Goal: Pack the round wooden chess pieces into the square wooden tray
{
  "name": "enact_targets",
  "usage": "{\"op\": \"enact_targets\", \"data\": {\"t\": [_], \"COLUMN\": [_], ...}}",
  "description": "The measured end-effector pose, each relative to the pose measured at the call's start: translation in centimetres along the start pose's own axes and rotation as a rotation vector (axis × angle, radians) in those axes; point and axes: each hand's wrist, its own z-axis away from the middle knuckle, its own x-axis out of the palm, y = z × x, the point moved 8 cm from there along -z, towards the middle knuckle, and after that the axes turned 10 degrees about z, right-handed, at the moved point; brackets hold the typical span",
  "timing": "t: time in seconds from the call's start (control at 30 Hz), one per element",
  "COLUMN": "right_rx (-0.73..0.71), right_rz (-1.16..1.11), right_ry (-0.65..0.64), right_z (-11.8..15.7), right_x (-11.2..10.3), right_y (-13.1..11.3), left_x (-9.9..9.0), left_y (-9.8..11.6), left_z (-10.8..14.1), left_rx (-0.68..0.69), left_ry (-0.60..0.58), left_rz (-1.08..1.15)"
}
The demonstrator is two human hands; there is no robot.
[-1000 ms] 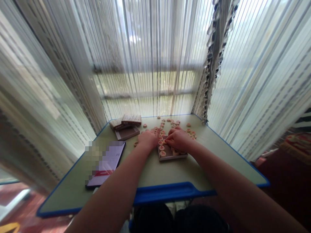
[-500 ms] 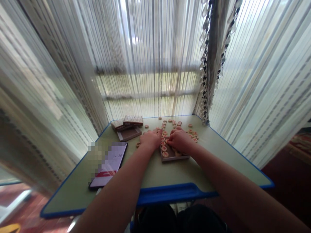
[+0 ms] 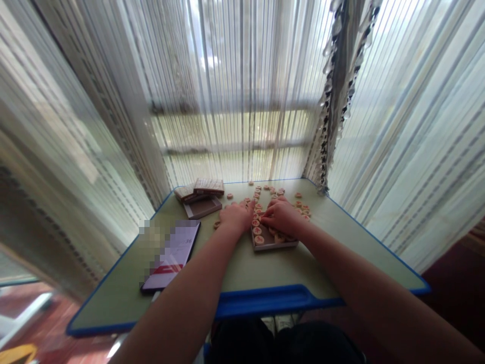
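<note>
Both my hands sit over a shallow brown tray holding round wooden xiangqi discs with red characters, such as this disc. My left hand lies by the tray's left corner, its fingertips among the discs. My right hand curves over the tray's far part, fingers on or beside the discs, and whatever lies under them is hidden. More discs, such as one, lie loose on the table beyond the tray.
A smartphone lies face up left of my left forearm. Brown flat boxes are stacked at the far left corner of the green, blue-edged table. Sheer striped curtains hang beyond the far edge and sides.
The whole view has shifted slightly as my head moved. My hands stay over the tray, and no disc has clearly moved.
</note>
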Motion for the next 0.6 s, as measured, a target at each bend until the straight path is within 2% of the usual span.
{"op": "enact_targets", "data": {"t": [0.2, 0.5, 0.6], "right_rx": [0.017, 0.014, -0.027], "right_rz": [-0.064, -0.066, -0.058], "right_ry": [0.003, 0.083, 0.033], "right_z": [0.2, 0.5, 0.6], "right_x": [-0.2, -1.5, -1.5], "right_y": [0.3, 0.8, 0.1], "left_x": [-0.1, 0.0, 0.0], "left_y": [0.0, -0.1, -0.1], "left_z": [0.1, 0.1, 0.1], "left_rx": [-0.007, -0.024, -0.019], "left_ry": [-0.011, -0.031, -0.022], "left_rz": [0.004, 0.008, 0.000]}}
